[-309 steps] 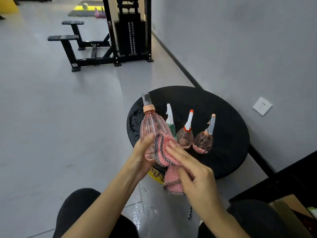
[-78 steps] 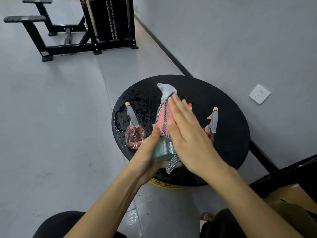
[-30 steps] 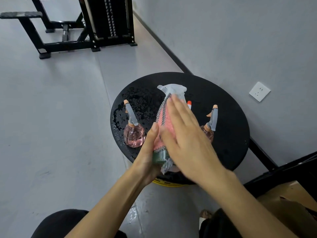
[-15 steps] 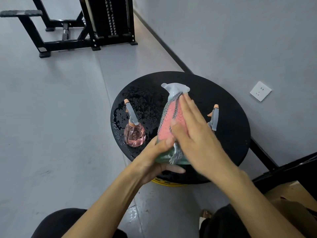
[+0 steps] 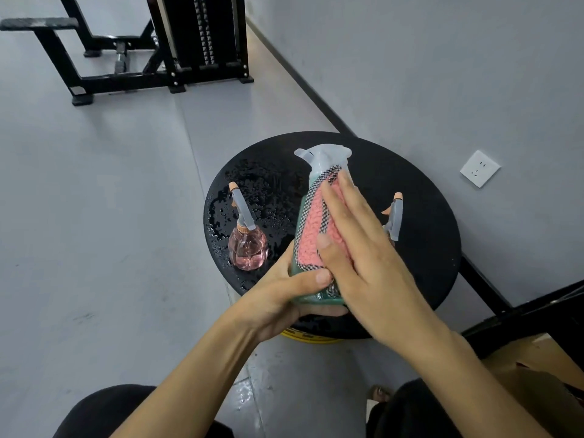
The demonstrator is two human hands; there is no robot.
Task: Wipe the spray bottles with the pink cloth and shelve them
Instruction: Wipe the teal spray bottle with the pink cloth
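Observation:
My left hand (image 5: pixel 284 295) grips the base of a green spray bottle (image 5: pixel 319 159) with a pale nozzle, held tilted above the round black table (image 5: pixel 420 248). The pink cloth (image 5: pixel 311 235) with a checked border lies along the bottle's side. My right hand (image 5: pixel 363 248) presses the cloth flat against the bottle with straight fingers. A round pink spray bottle (image 5: pixel 248 251) stands on the table's wet left part. Behind my right hand only the nozzle of another pink bottle (image 5: pixel 393 216) shows; its body is hidden.
Water drops cover the left part of the table. A black gym machine (image 5: pixel 202 36) and bench frame (image 5: pixel 63 52) stand at the far end of the grey floor. A grey wall with a socket (image 5: pixel 479 168) runs along the right. A black frame (image 5: pixel 537 311) and cardboard box (image 5: pixel 537 358) sit at lower right.
My right hand has slid the cloth up the green bottle toward its neck. My left hand has shifted its grip lower round the base. The bottle tilts slightly more.

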